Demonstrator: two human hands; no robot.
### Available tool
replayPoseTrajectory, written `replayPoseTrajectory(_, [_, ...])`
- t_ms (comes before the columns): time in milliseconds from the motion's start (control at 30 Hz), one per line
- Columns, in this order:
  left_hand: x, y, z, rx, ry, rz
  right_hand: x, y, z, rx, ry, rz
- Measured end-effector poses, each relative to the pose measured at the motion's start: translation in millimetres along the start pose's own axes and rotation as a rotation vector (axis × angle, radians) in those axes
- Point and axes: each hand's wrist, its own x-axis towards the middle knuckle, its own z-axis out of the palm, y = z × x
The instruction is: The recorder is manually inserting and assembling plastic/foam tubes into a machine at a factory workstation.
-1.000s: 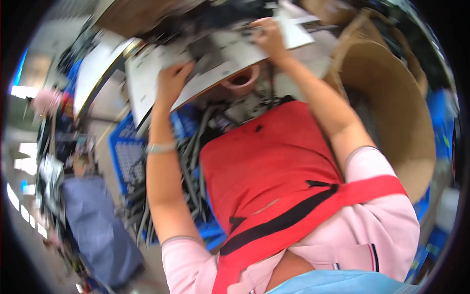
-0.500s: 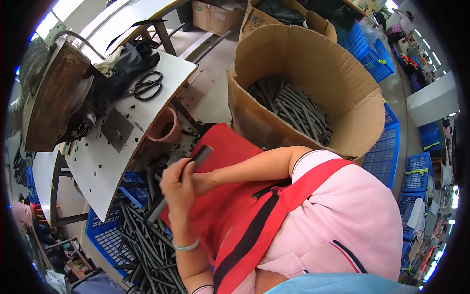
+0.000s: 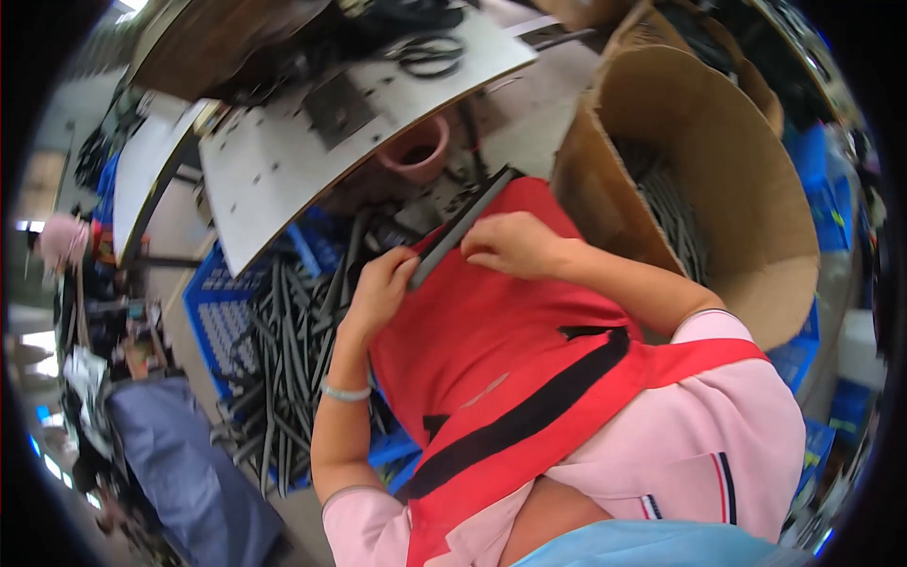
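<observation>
A dark grey foam-like tube (image 3: 461, 230) lies slanting across the red apron (image 3: 453, 345) over my lap. My left hand (image 3: 380, 291) is closed round its near end. Beside the tube's middle is my right hand (image 3: 515, 246), fingers loosely bent and thumb apart, with nothing visible in them; whether the fingertips touch the tube I cannot tell. To the left, a blue plastic basket (image 3: 210, 307) holds many similar grey tubes (image 3: 276, 364). At the right stands a large cardboard box (image 3: 727, 132) with more grey tubes (image 3: 675, 213) inside.
A white worktable (image 3: 260, 180) juts in at the upper left, carrying black-handled scissors (image 3: 427, 57), a dark square plate (image 3: 338, 111) and a bulky brown machine (image 3: 217, 42). Beneath its edge stands a pink bucket (image 3: 430, 163). Blue crates (image 3: 831, 194) line the right side.
My hands have come apart: the right moved right, off the left. The tube now lies along the apron instead of being held up. My view has swung left.
</observation>
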Motion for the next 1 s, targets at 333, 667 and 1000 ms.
replayPoseTrajectory(333, [6,70,-50,-0.616,-0.270,-0.180,67,-46,-74,-0.393,-0.130,-0.120])
replayPoseTrajectory(667, [46,92,-109,0.227,0.393,0.146,137,-46,-127,-0.471,0.145,-0.259])
replayPoseTrajectory(1000, [114,56,-146,-0.019,0.381,0.002,205,-12,-130,-0.586,0.240,-0.161])
